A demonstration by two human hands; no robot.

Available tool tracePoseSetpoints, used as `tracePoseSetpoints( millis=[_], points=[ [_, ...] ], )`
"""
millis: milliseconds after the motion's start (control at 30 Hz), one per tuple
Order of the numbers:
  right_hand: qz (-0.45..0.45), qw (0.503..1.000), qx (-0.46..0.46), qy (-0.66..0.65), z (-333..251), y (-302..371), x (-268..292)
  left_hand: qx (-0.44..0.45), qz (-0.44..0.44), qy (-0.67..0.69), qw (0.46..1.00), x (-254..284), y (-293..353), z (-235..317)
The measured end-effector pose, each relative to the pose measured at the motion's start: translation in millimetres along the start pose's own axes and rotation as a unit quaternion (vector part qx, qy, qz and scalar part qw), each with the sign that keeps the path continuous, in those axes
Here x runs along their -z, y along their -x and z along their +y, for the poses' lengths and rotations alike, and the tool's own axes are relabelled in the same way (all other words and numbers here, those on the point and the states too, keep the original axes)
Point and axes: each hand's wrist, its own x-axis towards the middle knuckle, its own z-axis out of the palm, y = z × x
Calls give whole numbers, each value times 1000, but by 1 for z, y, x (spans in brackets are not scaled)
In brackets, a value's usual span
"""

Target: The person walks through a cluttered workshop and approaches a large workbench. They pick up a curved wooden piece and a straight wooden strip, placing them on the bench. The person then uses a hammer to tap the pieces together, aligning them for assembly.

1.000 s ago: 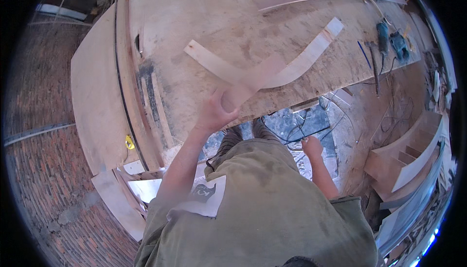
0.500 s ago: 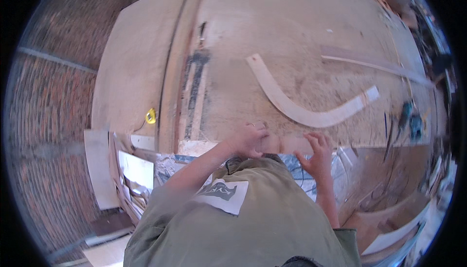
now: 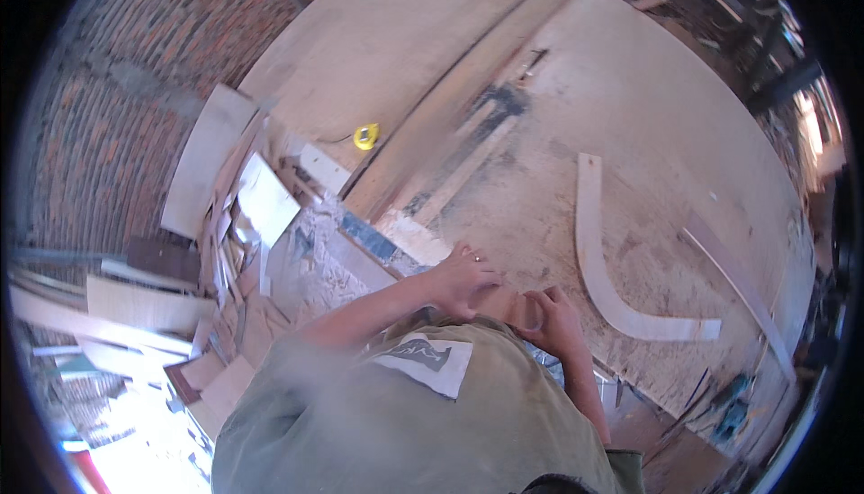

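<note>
At the near edge of the workbench, a short light-brown wooden piece (image 3: pixel 506 303) lies between my hands, close against my shirt. My left hand (image 3: pixel 463 280) grips its left end from above with the fingers bent over it; a ring shows on one finger. Around the right end curl the thumb and fingers of my right hand (image 3: pixel 554 321). The hands hide much of the piece, so its full shape cannot be made out. To the right of my right hand, a curved pale wooden strip (image 3: pixel 605 291) rests flat on the bench.
The large plywood bench (image 3: pixel 648 98) carries a long wooden rail (image 3: pixel 432 107), a yellow tape measure (image 3: pixel 365 137), a straight strip (image 3: pixel 742 291) and a teal power tool (image 3: pixel 732 417). Board offcuts (image 3: pixel 267 197) lean at the left, before a brick wall (image 3: pixel 99 134).
My view has turned left, so the bench appears swung clockwise. My right hand, spread apart before, has come in and closed on the wooden piece. My left hand keeps its hold.
</note>
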Motion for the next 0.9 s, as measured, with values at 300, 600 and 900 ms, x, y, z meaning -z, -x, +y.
tracePoseSetpoints(
  millis=[300,600,900],
  points=[
    [123,990,-69,-8,19,-14,-17,261,400,72,876,16,79,-123],
    [347,908,-235,-12,-20,-30,-30,319,460,-3,829,55,121,-279],
    [364,893,-196,175,-5,-164,68,365,457,-26,811,37,137,-296]
  ],
)
